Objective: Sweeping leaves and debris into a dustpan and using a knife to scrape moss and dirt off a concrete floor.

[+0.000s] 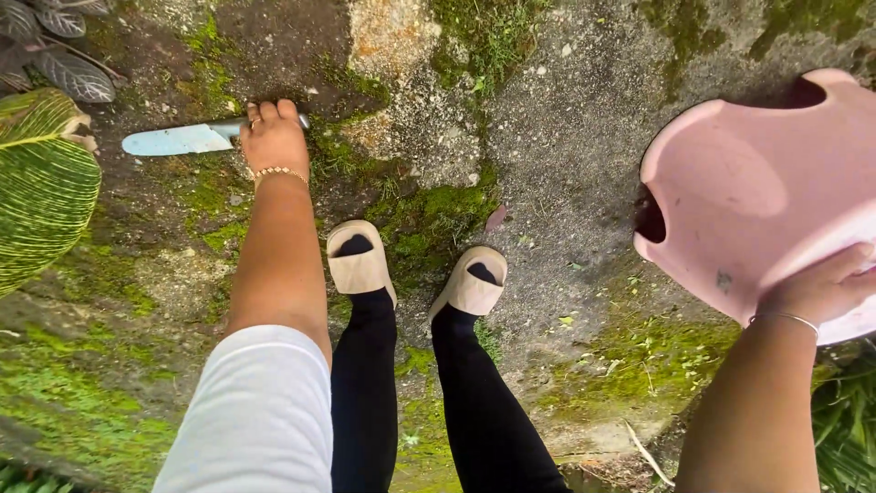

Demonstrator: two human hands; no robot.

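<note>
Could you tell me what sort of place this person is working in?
Probably an outdoor garden or yard path: rough ground patched with moss, and striped leaves at the edge. The left hand grips a knife; the right hand holds a pink basin.

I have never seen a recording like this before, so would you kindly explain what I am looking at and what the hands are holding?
There is no machine here: one camera sits on a person's head and looks straight down at their own arms, legs and beige slippers. The left hand grips the handle of a knife with a pale blue blade, low over the mossy stone ground. The right hand holds a pink plastic stool by its edge, tipped and lifted. Striped green leaves show at the left edge.
</note>
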